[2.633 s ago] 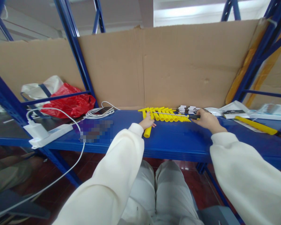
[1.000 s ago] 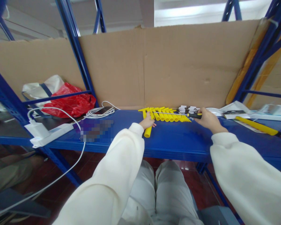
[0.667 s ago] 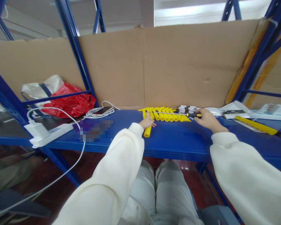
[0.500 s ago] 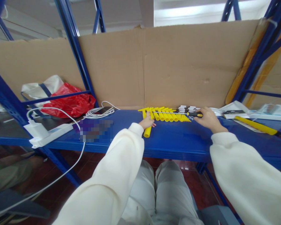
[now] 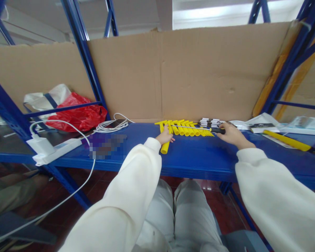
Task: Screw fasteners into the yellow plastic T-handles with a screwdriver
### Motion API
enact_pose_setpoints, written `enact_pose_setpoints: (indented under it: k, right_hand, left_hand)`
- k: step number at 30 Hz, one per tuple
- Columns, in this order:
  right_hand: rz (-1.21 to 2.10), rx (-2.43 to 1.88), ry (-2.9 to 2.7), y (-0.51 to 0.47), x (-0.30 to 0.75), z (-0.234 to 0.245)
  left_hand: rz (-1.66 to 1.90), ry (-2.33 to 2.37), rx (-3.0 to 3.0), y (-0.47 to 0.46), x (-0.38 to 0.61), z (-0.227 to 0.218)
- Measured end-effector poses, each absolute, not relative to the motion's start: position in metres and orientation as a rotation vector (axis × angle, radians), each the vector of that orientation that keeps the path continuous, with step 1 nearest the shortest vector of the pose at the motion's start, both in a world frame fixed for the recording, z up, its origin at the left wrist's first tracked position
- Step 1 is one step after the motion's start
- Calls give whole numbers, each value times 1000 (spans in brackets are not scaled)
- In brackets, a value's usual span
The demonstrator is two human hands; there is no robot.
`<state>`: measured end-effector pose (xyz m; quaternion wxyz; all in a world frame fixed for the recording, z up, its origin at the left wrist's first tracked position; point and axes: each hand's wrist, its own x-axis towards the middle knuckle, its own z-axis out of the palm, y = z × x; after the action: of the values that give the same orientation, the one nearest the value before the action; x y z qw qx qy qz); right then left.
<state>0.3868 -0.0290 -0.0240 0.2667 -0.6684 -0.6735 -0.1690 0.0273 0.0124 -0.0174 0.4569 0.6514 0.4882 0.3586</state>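
Gripping a yellow T-shaped piece (image 5: pixel 164 149), the left hand (image 5: pixel 165 136) has its fingers curled around the stem, whose open end juts toward the person, nearer than those fingers; the crossbar lies just beyond them, by the cardboard (image 5: pixel 199 73). The right hand (image 5: pixel 231 134) has its fingers closed on the black handle of a screwdriver (image 5: pixel 217 131), its long shaft pointing across to just beside the left fingertips. Work on this one piece looks under way, judging by how the driver is lined up (whether its tip touches a screw is too small to tell).

Between the two hands lies a row of similar yellow pieces (image 5: pixel 187 130) on the blue shelf (image 5: pixel 199 154), none of them in the fingers' grip. Whether those are done or left to do, I cannot tell. Black-and-white packs (image 5: pixel 208 122) sit just beyond the right fingers.
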Motion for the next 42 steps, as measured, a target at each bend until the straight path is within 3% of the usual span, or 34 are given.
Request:
enact_pose_setpoints:
  k: [6, 13, 42]
  right_hand:
    - [-538, -1768, -1828, -28, 391, -25]
    - [-382, -1949, -1758, -31, 388, -23]
    - [-447, -1806, -1802, -28, 387, -23]
  left_hand:
    - [874, 1191, 1603, 11, 28, -16]
    - [875, 1196, 1604, 10, 27, -15]
    - [875, 1178, 1595, 13, 26, -18]
